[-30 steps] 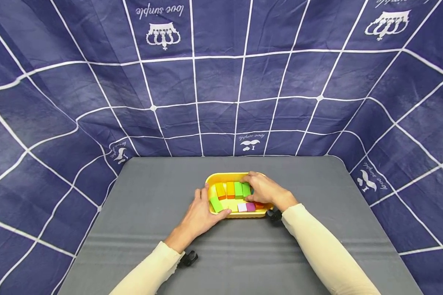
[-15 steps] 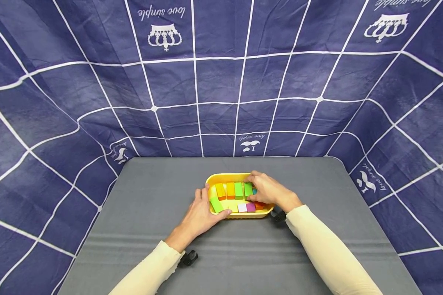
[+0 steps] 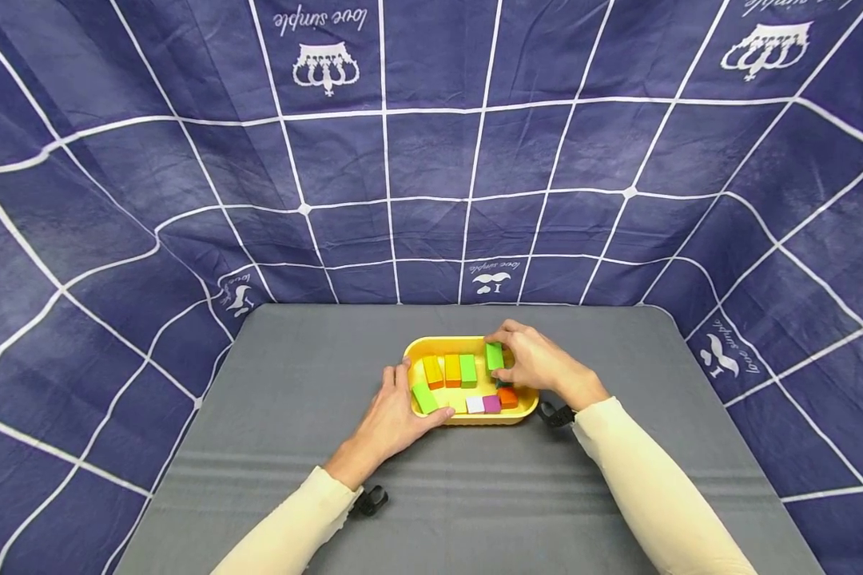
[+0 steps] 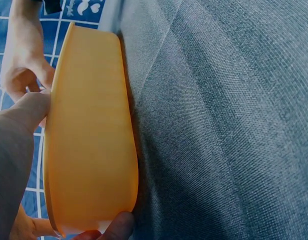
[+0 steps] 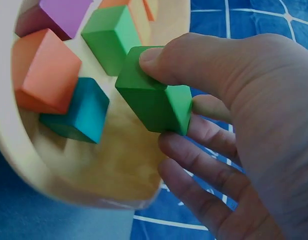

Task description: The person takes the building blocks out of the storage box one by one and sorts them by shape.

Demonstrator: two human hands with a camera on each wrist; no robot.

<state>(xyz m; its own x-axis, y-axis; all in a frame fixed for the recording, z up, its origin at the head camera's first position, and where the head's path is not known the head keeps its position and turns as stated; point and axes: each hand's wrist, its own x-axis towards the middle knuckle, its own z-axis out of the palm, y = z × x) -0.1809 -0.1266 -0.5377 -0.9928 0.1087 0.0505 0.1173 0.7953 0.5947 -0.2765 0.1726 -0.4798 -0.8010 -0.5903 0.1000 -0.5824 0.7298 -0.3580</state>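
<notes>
Now right hand [image 3: 539, 363] pinches green block [image 5: 154, 102] above yellow tray [image 3: 431, 345]; left hand [image 3: 395, 407] grips tray edge.

Lying over the desk [image 3: 295, 447], a grey woven cloth with a fine, matt, slightly rough weave, creasing faintly near the front edge. Sitting on it, a yellow tray [image 4: 89, 140] of smooth plastic, showing a dull satin sheen on its outer wall, and inside it painted blocks, the green block [image 5: 154, 102] between the fingers [image 5: 179, 65] looking like wood under flat, matt paint with crisp edges. Hanging behind, a thin dark-blue backdrop cloth [image 3: 431, 160], softly wrinkling, with printed white lines.
</notes>
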